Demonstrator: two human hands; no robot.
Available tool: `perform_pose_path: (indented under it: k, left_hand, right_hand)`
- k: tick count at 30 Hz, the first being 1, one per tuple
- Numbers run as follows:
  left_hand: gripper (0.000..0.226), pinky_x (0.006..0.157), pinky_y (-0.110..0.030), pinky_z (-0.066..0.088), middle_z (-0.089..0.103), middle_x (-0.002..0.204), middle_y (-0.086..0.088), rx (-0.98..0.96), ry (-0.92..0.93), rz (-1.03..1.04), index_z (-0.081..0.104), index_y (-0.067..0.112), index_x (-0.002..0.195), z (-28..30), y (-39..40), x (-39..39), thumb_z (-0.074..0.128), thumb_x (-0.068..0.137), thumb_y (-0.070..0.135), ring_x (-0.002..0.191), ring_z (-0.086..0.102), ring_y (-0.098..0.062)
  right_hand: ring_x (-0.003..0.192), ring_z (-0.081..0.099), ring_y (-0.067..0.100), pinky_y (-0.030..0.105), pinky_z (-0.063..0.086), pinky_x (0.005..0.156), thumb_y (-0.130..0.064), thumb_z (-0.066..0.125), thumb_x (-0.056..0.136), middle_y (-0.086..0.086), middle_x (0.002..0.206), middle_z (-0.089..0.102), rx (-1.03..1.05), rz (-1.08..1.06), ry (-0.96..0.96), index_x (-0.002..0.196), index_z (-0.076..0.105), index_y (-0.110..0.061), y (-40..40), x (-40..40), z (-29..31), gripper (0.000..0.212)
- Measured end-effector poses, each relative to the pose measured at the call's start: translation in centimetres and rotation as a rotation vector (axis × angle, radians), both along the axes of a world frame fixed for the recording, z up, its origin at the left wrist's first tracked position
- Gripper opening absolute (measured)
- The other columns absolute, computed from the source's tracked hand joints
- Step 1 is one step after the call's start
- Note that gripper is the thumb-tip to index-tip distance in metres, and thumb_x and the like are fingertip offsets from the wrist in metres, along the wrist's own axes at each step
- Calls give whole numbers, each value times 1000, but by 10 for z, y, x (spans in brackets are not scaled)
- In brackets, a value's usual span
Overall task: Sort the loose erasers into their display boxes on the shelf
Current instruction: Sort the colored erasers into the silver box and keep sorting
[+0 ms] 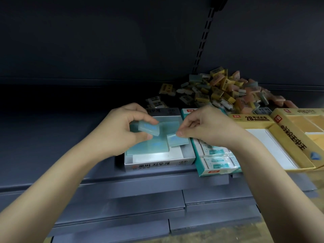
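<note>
A silver display box (158, 164) with Korean lettering stands at the shelf's front and holds several pale teal erasers laid flat. Over it my left hand (121, 130) pinches one teal eraser (149, 128) between thumb and fingers. My right hand (205, 128) pinches a second teal eraser (178, 140) that rests tilted on the box's right rim. A heap of loose erasers (222, 90), yellow, orange, white and teal, lies behind the boxes toward the back right.
Right of the silver box sits a teal-and-white box (219, 170) with wrapped white erasers. Further right are two yellow boxes (250, 119), one showing a bare white floor. A slotted upright (203, 41) runs up the dark back panel. Grey shelf steps (140, 199) lie below.
</note>
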State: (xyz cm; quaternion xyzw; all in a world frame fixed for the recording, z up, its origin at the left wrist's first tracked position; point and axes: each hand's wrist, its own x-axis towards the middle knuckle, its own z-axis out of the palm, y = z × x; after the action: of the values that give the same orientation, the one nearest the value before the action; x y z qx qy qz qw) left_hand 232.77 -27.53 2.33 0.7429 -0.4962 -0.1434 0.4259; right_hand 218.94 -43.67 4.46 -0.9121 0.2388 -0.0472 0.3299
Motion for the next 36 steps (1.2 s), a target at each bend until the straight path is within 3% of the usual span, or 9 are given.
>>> perform_pose_path:
  k: [5,8,13,17,23,27,31,34,36]
  left_hand:
    - [33,75,-1,34,57,94,12,22,8,4,68,36,84,-3,1,-3,77,71,7,85,53,4]
    - [31,71,0,33,57,95,12,27,-4,34,69,34,84,-2,2,-2,77,71,7,84,52,3]
    - [30,76,0,33,56,97,15,33,10,112,67,37,83,-4,9,4,76,73,10,92,53,2]
    - [27,74,6,29,57,97,16,21,20,176,68,34,86,-2,19,5,75,74,11,93,53,5]
    - [25,74,7,28,60,94,18,-5,-3,221,68,35,84,-2,33,0,75,74,13,95,51,9]
    - [27,82,3,29,62,94,22,22,-60,192,67,39,81,-7,35,-5,76,72,16,98,53,5]
    - [27,93,-18,32,61,94,26,52,-117,198,67,40,80,-12,34,-12,77,71,16,99,53,-8]
    - [28,92,-9,29,64,91,27,53,-131,202,66,42,77,-12,34,-13,78,70,18,100,51,-6]
    - [27,95,-13,30,56,99,38,55,-124,195,66,47,73,-10,36,-13,80,69,25,102,49,0]
  right_hand:
    - [52,53,-10,7,39,47,-24,76,76,-22,50,59,-24,11,38,68,72,-26,2,5,-1,10]
    - [56,53,-10,3,36,49,-24,76,77,-21,54,59,-57,7,44,68,71,-26,3,5,-4,10]
    - [72,46,1,10,32,59,-31,74,77,-14,82,50,-255,42,38,74,71,-30,4,4,-9,5]
    - [79,47,4,22,36,68,-29,72,78,-15,84,47,-321,72,65,78,69,-30,5,0,-3,2]
    - [82,49,6,24,38,72,-29,69,81,-18,77,46,-330,80,141,80,70,-26,7,1,-2,3]
    - [78,48,4,24,41,72,-27,68,82,-18,71,48,-320,63,163,82,72,-23,9,4,-5,6]
    - [70,44,1,21,36,65,-33,71,79,-17,74,46,-298,98,205,89,71,-27,7,1,-3,11]
    - [74,43,4,24,36,68,-38,74,75,-17,78,42,-323,118,258,89,65,-35,6,1,-4,17]
    - [75,42,6,26,35,68,-38,75,74,-17,76,39,-348,106,257,80,59,-36,7,3,-6,18]
